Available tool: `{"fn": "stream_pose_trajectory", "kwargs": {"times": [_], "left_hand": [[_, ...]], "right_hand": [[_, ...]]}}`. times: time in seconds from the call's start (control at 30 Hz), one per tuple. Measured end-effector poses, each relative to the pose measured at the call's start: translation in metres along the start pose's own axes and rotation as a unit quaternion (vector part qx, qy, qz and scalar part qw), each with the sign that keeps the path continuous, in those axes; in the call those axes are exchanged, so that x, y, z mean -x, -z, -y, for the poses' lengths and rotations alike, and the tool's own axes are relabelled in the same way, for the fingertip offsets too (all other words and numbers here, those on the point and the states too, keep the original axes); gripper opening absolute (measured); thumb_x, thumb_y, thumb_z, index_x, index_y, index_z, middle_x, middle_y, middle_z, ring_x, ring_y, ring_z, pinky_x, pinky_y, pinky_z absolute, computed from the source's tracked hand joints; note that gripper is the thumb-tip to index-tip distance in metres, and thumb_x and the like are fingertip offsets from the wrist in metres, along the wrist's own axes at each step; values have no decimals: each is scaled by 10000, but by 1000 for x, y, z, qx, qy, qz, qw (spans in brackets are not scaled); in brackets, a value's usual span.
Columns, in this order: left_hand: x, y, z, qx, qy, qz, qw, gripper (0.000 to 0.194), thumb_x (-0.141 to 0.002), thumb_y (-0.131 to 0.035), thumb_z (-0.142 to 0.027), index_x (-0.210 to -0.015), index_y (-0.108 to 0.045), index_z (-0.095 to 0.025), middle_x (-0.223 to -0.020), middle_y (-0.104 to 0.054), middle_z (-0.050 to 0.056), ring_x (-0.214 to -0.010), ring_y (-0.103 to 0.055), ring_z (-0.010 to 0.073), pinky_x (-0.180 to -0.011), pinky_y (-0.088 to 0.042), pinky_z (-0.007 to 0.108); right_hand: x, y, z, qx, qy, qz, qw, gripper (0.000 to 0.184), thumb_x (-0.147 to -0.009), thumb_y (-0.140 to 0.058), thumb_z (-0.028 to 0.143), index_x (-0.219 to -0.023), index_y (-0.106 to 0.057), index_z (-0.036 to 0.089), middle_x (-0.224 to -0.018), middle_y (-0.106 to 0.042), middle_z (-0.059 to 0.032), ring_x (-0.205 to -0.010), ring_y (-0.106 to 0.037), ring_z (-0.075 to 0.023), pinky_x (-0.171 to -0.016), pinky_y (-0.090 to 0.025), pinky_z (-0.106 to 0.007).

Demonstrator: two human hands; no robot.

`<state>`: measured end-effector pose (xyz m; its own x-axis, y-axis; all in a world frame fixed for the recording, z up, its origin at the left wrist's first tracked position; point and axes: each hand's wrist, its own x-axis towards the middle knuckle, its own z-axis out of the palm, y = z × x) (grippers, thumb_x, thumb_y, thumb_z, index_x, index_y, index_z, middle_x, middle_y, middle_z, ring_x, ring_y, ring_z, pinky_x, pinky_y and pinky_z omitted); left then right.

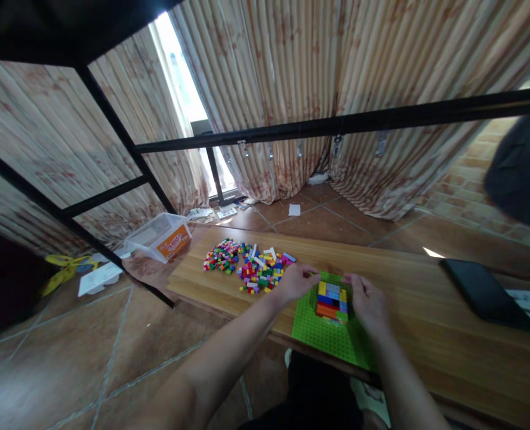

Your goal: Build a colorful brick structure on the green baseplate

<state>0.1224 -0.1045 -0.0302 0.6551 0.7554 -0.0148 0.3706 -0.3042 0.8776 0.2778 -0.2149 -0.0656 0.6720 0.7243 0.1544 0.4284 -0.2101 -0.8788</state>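
A green studded baseplate (312,334) lies at the front edge of the wooden table. On its upper middle sits a block of toy bricks (332,300) in yellow, light blue, red, orange and other colours. My left hand (297,282) is at the plate's far left corner, its thumb and fingers drawn together. On the far right side, my right hand (369,301) has its fingers pinched beside the bricks. Whatever either pinch holds is too small to make out. Left of the plate, a pile of loose mixed bricks (262,272) lies close to my left hand.
Another brick pile (222,255) lies farther left on the wooden table (421,298). A black tablet-like object (484,292) rests at the right end. A clear plastic box (160,233) with an orange label stands beyond the left end. A black metal bar (265,132) crosses ahead.
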Motion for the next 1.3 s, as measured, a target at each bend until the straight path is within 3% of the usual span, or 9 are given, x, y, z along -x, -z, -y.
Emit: {"fn": "stream_pose_trajectory", "kwargs": {"times": [0.17,0.37,0.5,0.67,0.83,1.0,1.3], "left_hand": [[31,21,9,32,-32,-36,998,238,-837,-572,-271,-878,-760,-131,-681,-662,5,-625,-549,114,-613,-423,214],[91,58,37,1,38,-103,994,232,-841,-571,-262,-944,-745,-147,-840,-731,44,-754,-634,160,-691,-477,245],[113,78,50,-51,53,-142,987,239,-841,-567,-217,-999,-740,-169,-932,-745,51,-878,-667,185,-798,-507,275],[112,82,56,-94,38,-170,980,233,-858,-547,-184,-993,-737,-170,-902,-717,53,-832,-651,169,-774,-513,272],[96,70,51,-173,5,-152,973,218,-819,-576,-113,-951,-735,-180,-862,-666,37,-756,-604,143,-720,-489,245],[79,61,48,-216,15,-156,964,252,-849,-580,-141,-1043,-727,-209,-962,-677,50,-808,-625,161,-787,-507,274],[72,85,60,-240,58,-212,946,241,-874,-541,-130,-1026,-721,-181,-1044,-684,89,-866,-644,190,-822,-528,311]], "right_hand": [[-6,12,3,-18,-16,-42,999,546,-896,-359,558,-1006,-717,159,-988,-755,-142,-954,-676,-277,-884,-478,-421],[-6,22,-2,19,-14,-48,999,518,-903,-377,554,-991,-724,179,-986,-755,-138,-899,-679,-280,-835,-488,-418],[-4,21,0,57,-4,-30,998,496,-889,-392,529,-980,-730,177,-992,-752,-139,-891,-675,-277,-807,-486,-396],[-2,17,4,97,-35,-9,995,463,-859,-417,528,-955,-739,210,-972,-755,-114,-795,-663,-266,-732,-476,-381],[-3,15,-1,119,-26,-5,993,458,-850,-426,542,-924,-738,215,-901,-752,-104,-685,-637,-244,-667,-466,-363],[-6,14,-11,134,2,-14,991,443,-835,-446,545,-929,-738,224,-876,-752,-89,-674,-635,-240,-638,-466,-351],[-7,14,-12,151,-4,-8,988,490,-812,-447,608,-934,-730,227,-729,-711,-104,-636,-616,-275,-618,-456,-392]]}}
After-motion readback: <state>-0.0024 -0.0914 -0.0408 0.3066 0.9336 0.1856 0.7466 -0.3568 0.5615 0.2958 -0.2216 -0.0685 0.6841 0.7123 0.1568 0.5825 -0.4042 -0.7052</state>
